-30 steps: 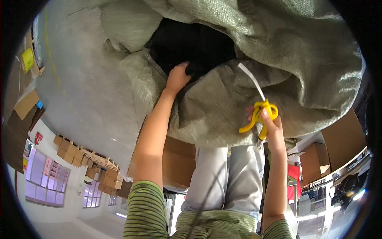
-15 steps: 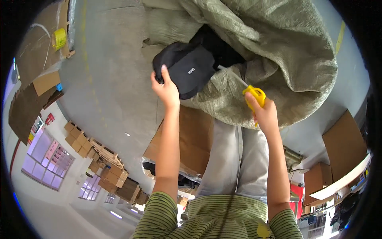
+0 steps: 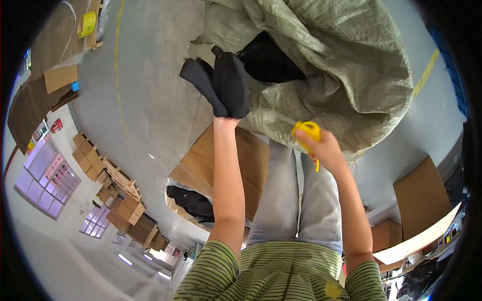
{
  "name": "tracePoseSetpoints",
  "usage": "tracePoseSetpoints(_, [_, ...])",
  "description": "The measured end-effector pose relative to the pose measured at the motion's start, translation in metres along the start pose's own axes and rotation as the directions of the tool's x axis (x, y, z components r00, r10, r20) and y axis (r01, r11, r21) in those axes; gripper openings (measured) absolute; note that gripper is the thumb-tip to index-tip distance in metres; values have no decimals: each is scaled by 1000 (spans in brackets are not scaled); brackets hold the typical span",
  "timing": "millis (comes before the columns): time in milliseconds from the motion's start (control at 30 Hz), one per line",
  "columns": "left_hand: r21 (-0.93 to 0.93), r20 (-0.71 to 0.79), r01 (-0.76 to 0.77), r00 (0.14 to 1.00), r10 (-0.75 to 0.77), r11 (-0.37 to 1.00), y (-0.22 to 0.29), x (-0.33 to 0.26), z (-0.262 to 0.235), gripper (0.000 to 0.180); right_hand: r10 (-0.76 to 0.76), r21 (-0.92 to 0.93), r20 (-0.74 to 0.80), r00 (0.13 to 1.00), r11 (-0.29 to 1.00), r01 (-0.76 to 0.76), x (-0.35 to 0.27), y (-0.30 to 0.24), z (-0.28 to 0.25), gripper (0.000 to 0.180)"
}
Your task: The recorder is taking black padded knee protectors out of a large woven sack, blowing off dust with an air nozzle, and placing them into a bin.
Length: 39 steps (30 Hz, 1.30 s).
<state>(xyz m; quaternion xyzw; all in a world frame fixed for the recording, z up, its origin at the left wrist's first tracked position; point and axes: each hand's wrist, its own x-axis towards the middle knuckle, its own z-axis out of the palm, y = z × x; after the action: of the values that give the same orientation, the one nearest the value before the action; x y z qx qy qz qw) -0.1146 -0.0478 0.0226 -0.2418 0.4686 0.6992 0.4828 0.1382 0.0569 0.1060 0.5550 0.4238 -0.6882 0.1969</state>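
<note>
purplish light from left windows (image 3: 45, 180), black fisheye rim, blurred right hand (image 3: 324, 148)

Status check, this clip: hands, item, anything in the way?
Left hand holding black fabric item, fingers hidden by it. Right hand gripping yellow-handled tool. Sack mouth open, black contents showing; no obstruction seen there.

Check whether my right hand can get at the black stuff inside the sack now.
Probably not freely: your right hand holds the yellow tool. The way itself looks clear, though: the sack gapes and the black stuff shows in its mouth.
</note>
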Motion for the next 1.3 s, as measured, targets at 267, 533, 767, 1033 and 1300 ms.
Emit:
tracePoseSetpoints(267, [-39,538,88,841,-54,995,-41,-43,21,50,-70,229,-226,972,966,123,1,32,-26,41])
tracePoseSetpoints(533, [59,469,287,838,-281,956,-42,-37,-9,37,-175,-170,6,985,970,173,-27,1,-47,45])
tracePoseSetpoints(767, [797,57,-140,986,159,587,-33,-31,17,36,-311,-288,-176,934,924,254,-11,8,-36,41])
tracePoseSetpoints(1033, [199,-174,82,984,-47,977,-33,-55,54,43,-8,109,250,968,994,-20,5,19,-53,46])
tracePoseSetpoints(1300, [24,824,702,389,-412,712,-25,-20,-20,29,-18,268,163,987,963,-26,3,10,-37,44])
